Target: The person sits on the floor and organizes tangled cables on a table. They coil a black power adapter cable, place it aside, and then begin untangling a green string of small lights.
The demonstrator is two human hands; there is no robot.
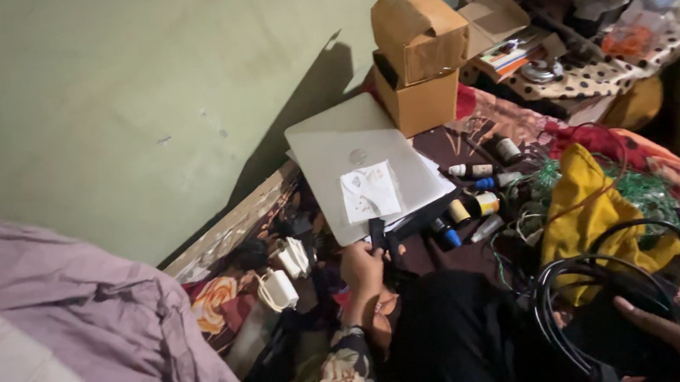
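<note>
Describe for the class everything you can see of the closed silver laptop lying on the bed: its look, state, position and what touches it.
The laptop is a thin, silver-grey machine, metal or plastic by its look, with its lid shut and a small round emblem near the middle. It lies flat but skewed, one corner toward the green wall. A white square of paper rests on its lid. Papers seem to lie beneath it. The far corner sits close to the lower cardboard box. The left hand is at its near edge, by a small dark object.
</note>
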